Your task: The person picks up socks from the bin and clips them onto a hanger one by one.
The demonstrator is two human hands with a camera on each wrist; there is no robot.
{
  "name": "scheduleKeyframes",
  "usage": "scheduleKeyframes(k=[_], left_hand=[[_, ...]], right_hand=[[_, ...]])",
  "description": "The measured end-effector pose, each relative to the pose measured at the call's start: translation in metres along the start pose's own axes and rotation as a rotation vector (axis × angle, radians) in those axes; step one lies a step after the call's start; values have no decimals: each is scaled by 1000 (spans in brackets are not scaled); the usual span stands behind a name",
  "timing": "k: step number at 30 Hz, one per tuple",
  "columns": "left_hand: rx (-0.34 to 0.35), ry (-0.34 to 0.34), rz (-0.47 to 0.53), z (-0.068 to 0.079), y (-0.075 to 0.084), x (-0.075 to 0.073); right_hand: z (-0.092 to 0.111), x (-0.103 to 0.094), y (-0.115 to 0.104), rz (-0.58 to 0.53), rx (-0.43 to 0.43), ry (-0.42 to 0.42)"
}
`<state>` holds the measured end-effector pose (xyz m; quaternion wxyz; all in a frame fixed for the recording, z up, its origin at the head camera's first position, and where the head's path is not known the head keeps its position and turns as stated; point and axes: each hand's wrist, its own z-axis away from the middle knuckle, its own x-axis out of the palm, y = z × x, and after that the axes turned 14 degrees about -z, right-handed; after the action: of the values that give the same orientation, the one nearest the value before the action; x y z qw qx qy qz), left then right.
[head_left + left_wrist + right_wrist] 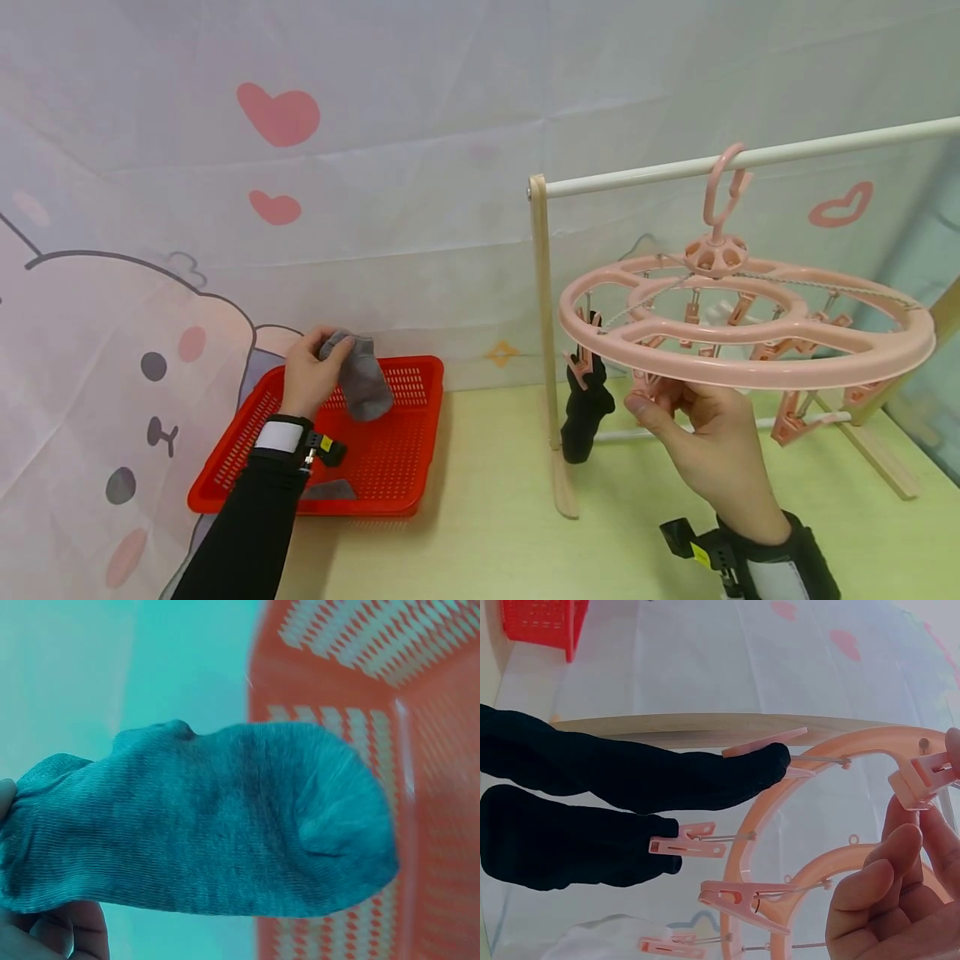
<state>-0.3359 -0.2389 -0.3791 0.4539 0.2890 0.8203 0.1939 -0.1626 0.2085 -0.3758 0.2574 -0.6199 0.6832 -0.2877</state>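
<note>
My left hand [309, 379] pinches a grey sock [365, 385] by its cuff, and the sock dangles toe down over the red basket [393, 467]. In the left wrist view the sock [202, 817] stretches across the frame with the basket wall behind it. My right hand [712, 442] pinches a pink clothespin [922, 780] at the near left of the round pink drying hanger [750, 371]. Nothing shows between that clothespin's tips. Two black socks, one nearer the wooden post [645, 772], hang from neighbouring clothespins in the right wrist view.
A second grey piece of fabric [330, 490] lies in the basket. The hanger hooks over a white rail [630, 180] on a wooden-legged stand [551, 333]. Something white [592, 939] hangs from another clothespin. Several more clothespins dangle under the ring. A printed cloth backs the table.
</note>
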Motion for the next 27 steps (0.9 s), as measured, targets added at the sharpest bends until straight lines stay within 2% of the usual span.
scheduleKeyframes(k=[5, 8, 11, 16, 19, 23, 27], left_hand=[[153, 0, 74, 15, 63, -6], [230, -20, 88, 27, 91, -6], [300, -41, 84, 37, 113, -3], [407, -88, 100, 55, 141, 6], [449, -104, 116, 68, 154, 13], [475, -100, 151, 85, 167, 23], [468, -88, 200, 99, 178, 33]], right_hand=[[0, 1, 1, 5, -52, -8], [0, 1, 0, 5, -46, 0], [0, 1, -1, 13, -38, 6], [-1, 2, -10, 20, -12, 14], [-1, 3, -16, 15, 17, 13], [0, 2, -10, 0, 12, 11], [1, 0, -4, -66, -22, 5]])
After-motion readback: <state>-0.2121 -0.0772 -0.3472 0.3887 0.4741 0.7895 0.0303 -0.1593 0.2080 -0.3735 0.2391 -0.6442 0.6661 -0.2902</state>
